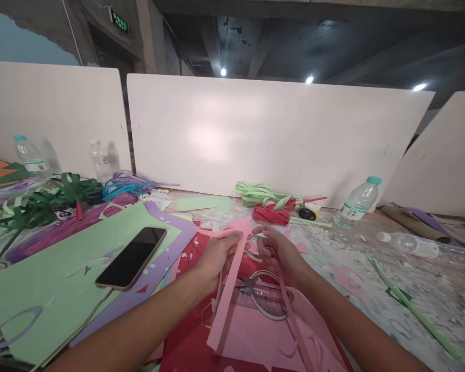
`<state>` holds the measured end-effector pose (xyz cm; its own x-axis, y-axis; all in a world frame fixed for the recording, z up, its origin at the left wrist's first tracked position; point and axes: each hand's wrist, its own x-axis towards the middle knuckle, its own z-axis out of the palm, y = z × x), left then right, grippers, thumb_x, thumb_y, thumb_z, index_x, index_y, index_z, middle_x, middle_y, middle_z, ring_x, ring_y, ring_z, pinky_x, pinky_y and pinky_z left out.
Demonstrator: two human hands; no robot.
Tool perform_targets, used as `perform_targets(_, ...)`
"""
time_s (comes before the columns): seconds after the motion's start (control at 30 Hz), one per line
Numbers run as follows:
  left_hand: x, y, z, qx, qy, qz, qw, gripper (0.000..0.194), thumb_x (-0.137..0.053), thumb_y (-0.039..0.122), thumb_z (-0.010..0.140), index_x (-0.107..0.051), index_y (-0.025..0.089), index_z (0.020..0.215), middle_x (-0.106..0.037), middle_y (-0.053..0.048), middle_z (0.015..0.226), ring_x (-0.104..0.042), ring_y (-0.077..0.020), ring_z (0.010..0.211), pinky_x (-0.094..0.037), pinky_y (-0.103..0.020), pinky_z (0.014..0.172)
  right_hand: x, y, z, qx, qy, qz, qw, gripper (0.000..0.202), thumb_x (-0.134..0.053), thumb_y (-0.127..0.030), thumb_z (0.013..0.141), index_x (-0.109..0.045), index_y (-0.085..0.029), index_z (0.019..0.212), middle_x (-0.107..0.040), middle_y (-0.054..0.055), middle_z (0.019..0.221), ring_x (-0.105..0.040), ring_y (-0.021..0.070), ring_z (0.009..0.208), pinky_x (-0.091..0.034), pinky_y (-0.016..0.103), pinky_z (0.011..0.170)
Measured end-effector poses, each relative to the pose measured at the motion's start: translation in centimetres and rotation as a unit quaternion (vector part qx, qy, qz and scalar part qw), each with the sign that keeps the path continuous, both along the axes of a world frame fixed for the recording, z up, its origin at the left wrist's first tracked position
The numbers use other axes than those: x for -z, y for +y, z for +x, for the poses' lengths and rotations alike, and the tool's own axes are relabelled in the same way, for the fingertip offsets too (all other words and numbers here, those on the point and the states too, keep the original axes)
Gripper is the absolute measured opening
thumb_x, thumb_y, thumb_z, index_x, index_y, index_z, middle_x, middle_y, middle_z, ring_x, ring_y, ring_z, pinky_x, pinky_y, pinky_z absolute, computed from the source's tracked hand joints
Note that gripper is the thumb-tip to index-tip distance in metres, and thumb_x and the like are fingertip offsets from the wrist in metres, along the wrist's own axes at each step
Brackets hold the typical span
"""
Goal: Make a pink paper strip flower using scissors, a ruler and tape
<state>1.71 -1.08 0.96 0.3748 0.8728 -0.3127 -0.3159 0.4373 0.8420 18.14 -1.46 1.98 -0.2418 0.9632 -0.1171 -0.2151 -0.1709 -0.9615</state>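
Around the scissors (248, 285), our pink strips (226, 299) looked cut but unfinished, our left hand (218, 254) pinching one between its fingers, our right hand's (282, 251) fingers curled, grip unclear

A broad, flat pink paper strip (229, 292) slants down over pink sheets (251, 330), a narrower pink strip (290, 310) to its right.

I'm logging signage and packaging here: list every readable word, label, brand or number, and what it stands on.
"EXIT": on the green-lit sign; characters above it too blurred.
Labels on the standing bottles and the lying bottle: too blurred.
Markings on the dark jar: too small.
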Motion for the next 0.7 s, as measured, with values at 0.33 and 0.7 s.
perform_targets(0.33, 0.0, -1.9, 1.5, 0.121, 0.027, 0.054, 0.991, 0.025, -0.069, 0.021, 0.060, -0.047, 0.016, 0.050, -0.045, 0.005, 0.047, -0.044, -0.0083, 0.044, -0.041, -0.023, 0.051, -0.3, 0.4, -0.4, 0.145, 0.275, 0.062, 0.948, 0.006, -0.051, -0.021, 0.073, -0.056, -0.020, 0.076, -0.026, -0.009, 0.046, -0.016, 0.0068, 0.038, -0.020, 0.021, 0.037)
perform_targets(0.7, 0.4, -1.9, 1.6, 0.069, 0.038, 0.125, 0.989, 0.017, -0.072, 0.029, 0.065, -0.064, 0.014, 0.069, -0.055, 0.000, 0.058, -0.048, -0.0106, 0.052, -0.040, -0.023, 0.050, -0.6, 0.6, -1.0, 0.185, 0.237, 0.030, 0.953, 0.007, -0.061, -0.026, 0.071, -0.060, -0.020, 0.074, -0.050, -0.002, 0.061, -0.045, 0.0117, 0.051, -0.039, 0.026, 0.049)
